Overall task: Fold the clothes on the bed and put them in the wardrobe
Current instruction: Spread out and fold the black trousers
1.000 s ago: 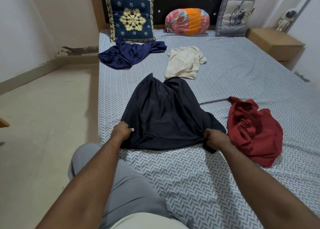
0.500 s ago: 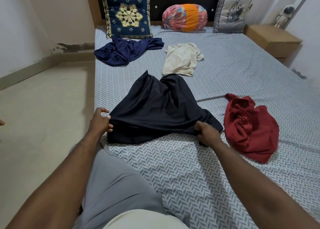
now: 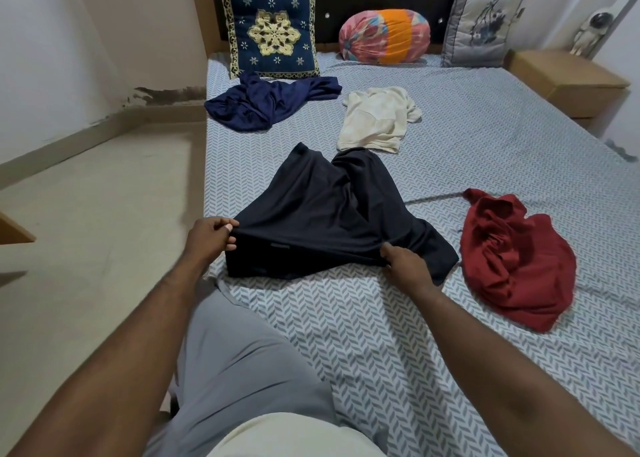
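Observation:
A black garment (image 3: 322, 211) lies spread on the patterned bed sheet (image 3: 485, 166), its near hem lifted off the sheet. My left hand (image 3: 212, 237) pinches the hem's left corner at the bed's left edge. My right hand (image 3: 403, 261) grips the hem further right, near a loose flap. A crumpled red garment (image 3: 512, 259) lies to the right. Beyond the black one are a cream shirt (image 3: 375, 119) and a navy garment (image 3: 266, 100). No wardrobe is in view.
A blue embroidered cushion (image 3: 272, 34), a round multicoloured bolster (image 3: 384, 36) and a grey cushion (image 3: 483, 25) line the dark headboard. A wooden bedside table (image 3: 568, 79) stands at the right. Bare floor (image 3: 86, 231) runs along the bed's left side.
Both hands have raised the near hem and drawn it leftward; my left hand has moved out to the bed's left edge and now pinches the corner.

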The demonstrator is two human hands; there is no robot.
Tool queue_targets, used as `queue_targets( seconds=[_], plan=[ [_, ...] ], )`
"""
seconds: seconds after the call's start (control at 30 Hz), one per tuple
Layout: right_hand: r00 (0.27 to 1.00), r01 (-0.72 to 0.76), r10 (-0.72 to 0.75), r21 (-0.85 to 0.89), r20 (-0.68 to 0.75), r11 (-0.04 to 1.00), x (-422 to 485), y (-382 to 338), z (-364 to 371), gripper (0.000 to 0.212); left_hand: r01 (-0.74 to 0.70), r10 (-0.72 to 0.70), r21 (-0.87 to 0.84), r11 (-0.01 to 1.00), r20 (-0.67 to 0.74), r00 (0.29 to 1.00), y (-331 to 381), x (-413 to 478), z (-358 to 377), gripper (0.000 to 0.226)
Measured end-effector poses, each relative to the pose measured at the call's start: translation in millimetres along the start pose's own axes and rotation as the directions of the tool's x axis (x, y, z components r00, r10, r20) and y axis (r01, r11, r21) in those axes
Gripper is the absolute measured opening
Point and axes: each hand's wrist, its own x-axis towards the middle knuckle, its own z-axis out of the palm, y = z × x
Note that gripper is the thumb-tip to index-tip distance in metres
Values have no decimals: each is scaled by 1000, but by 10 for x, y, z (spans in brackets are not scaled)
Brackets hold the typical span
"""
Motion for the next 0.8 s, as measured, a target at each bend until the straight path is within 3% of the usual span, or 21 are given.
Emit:
queue_targets(
  seconds=[0.13, 0.27, 0.37, 0.4, 0.47, 0.57, 0.63, 0.7, 0.77, 0.8],
  plan=[
    [999, 43, -42, 51, -21, 998, 21, 33, -178, 34, -12, 11, -45, 999, -13, 1000, 148, 41, -32, 21],
    [996, 80, -79, 18, -28, 997, 60, 171, -295, 22, -44, 45, -63, 997, 8, 999, 255, 50, -1, 19],
    [998, 53, -53, 24, -20, 998, 86, 249, -355, 24, -42, 48, -59, 997, 108, 993, 225, 62, -1, 20],
    [999, 37, -37, 26, 3, 999, 95, 275, -356, 26, -49, 49, -3, 999, 141, 989, 201, 76, -9, 27],
    [997, 17, -20, 42, 78, 999, 108, 299, -379, 21, -126, 79, 272, 954, 178, 981, 179, 107, -39, 35],
    [962, 10, 18, -98, 274, 995, 104, 261, -461, 15, -278, 134, 648, 709, 263, 955, 227, 86, -53, 26],
    [897, -25, 117, -216, 426, 976, 90, 181, -503, 15, -365, 73, 806, 465, 376, 924, 318, -35, -1, 22],
    [828, -96, 216, -250, 517, 964, 60, 92, -492, 16, -441, -72, 879, 183, 459, 885, 344, -232, 137, 32],
    [755, -147, 282, -265, 592, 953, 43, 33, -431, 23, -528, -196, 847, -63, 508, 839, 335, -506, 335, 36],
    [695, -148, 312, -296, 649, 944, 44, 12, -404, 29, -558, -233, 819, -132, 522, 820, 322, -608, 423, 35]
  ],
)
